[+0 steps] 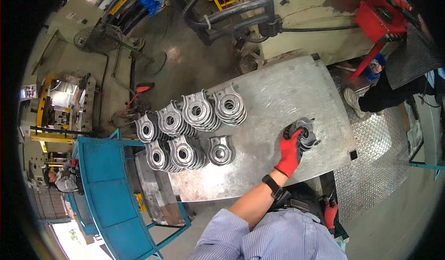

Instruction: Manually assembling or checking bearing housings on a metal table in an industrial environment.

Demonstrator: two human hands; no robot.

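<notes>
Left hand (291, 150), in a red glove with a black wristband below it, is out over the steel table (278, 93) and clamped on a small stack of metal flanged housings (306, 134) near the table's right edge. The fingers curl over the stack's near side; the parts are dull grey stamped pieces, each with a round bore in the middle and flat ears sticking out at the sides, and an ear juts out to the right past the glove. The stack rests on the bare sheet metal, well apart from the rows of stacked housings (190, 125), seven leaning piles in two lines along the table's left end, shinier, bores facing up. Right hand (330, 212), also red-gloved, hangs low beside the body, below the table's edge; whether it grips anything cannot be told, it is half hidden. A blue frame cart (106, 181) stands at the left. Another person (384, 93) crouches on the checker-plate floor (375, 167) to the right.
</notes>
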